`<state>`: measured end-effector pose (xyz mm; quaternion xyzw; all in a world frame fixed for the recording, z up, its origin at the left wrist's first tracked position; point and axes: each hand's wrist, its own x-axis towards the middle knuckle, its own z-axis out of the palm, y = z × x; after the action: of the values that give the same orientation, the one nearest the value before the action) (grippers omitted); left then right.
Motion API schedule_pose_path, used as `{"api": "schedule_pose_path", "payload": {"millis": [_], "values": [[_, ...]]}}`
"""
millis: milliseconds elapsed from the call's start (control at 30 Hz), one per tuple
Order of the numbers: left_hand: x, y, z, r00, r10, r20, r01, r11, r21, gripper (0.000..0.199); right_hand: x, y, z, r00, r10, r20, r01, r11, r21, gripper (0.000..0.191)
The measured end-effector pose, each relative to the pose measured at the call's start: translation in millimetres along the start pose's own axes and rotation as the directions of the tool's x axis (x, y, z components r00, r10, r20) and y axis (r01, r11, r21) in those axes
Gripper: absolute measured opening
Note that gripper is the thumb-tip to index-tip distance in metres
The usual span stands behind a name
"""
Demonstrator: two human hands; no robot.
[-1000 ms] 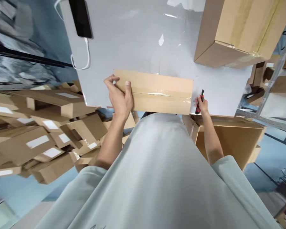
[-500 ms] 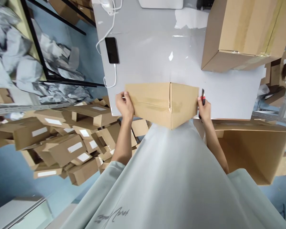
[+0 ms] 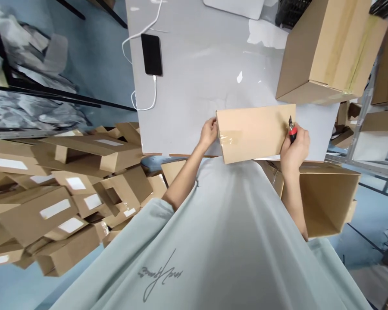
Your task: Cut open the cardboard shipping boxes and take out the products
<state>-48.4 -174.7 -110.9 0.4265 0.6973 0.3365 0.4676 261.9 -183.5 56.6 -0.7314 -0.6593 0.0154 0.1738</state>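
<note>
Holding small box (image 3: 255, 133) at near edge of surface (image 3: 197, 86): touching its left end with left hand (image 3: 208, 132), cannot tell if clenched; clutching knife (image 3: 292, 132) in right hand (image 3: 296, 149), at box's right end. Beyond box, see phone (image 3: 151, 54) leftward, large carton (image 3: 320, 51) rightward.

The held box (image 3: 258, 133) is matt cardboard with glossy clear tape (image 3: 231, 137), the cutter (image 3: 292, 133) has a metal-looking blade (image 3: 290, 120) and plastic-looking handle (image 3: 292, 135), the bench (image 3: 190, 86) is smooth with a faint sheen, the phone (image 3: 151, 55) smooth-faced, the shirt (image 3: 236, 224) matt cloth.
</note>
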Motion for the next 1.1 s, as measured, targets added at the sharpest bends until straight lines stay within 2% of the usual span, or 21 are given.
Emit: {"api": "schedule_pose_path", "payload": {"millis": [67,133,233,333,400,467,567,633,700,800,967,1100], "values": [[-11,13,-24.3,0.985,0.145,-0.091,-0.155,0.981,-0.114,0.039,-9,-10,6,1.000,-0.002,-0.011,0.002,1.000,-0.016,0.050],[-21,32,-48.9,0.948,0.290,-0.130,-0.310,0.934,-0.179,0.044,-13,-16,4,0.999,0.016,-0.033,-0.017,0.999,-0.039,0.049],[-32,61,-78.4,0.909,0.412,-0.061,-0.415,0.885,-0.213,0.045,-13,-25,-14,0.996,0.068,-0.063,-0.073,0.994,-0.081,0.046],[-36,77,-94.5,0.878,0.479,0.012,-0.462,0.852,-0.248,0.038,-19,-49,-40,0.988,0.140,-0.072,-0.146,0.985,-0.087,0.048],[-37,80,-98.3,0.866,0.497,0.060,-0.467,0.845,-0.259,0.035,-30,-75,-56,0.985,0.172,0.019,-0.171,0.984,-0.055,0.051],[-38,78,-98.4,0.859,0.501,0.108,-0.461,0.847,-0.264,0.037,-46,-107,-67,0.965,0.166,0.205,-0.170,0.985,-0.001,0.052],[-38,75,-95.8,0.852,0.506,0.133,-0.458,0.845,-0.277,0.037,-71,-154,-73,0.884,0.078,0.460,-0.136,0.986,0.095,0.053],[-36,73,-94.6,0.845,0.517,0.133,-0.468,0.837,-0.284,0.035,-83,-179,-74,0.839,0.027,0.544,-0.110,0.986,0.121,0.057],[-34,72,-94.3,0.836,0.529,0.142,-0.476,0.830,-0.290,0.035,-91,-199,-73,0.810,0.019,0.585,-0.092,0.991,0.095,0.058],[-31,72,-94.5,0.833,0.532,0.155,-0.470,0.826,-0.310,0.036,-94,-218,-73,0.798,0.036,0.601,-0.059,0.998,0.019,0.058],[-28,70,-91.8,0.836,0.524,0.161,-0.444,0.820,-0.361,0.036,-91,-229,-75,0.803,0.022,0.596,-0.006,1.000,-0.030,0.059],[-27,69,-88.9,0.843,0.512,0.163,-0.423,0.820,-0.386,0.037,-89,-236,-78,0.788,0.027,0.615,0.015,0.998,-0.063,0.058]]}}
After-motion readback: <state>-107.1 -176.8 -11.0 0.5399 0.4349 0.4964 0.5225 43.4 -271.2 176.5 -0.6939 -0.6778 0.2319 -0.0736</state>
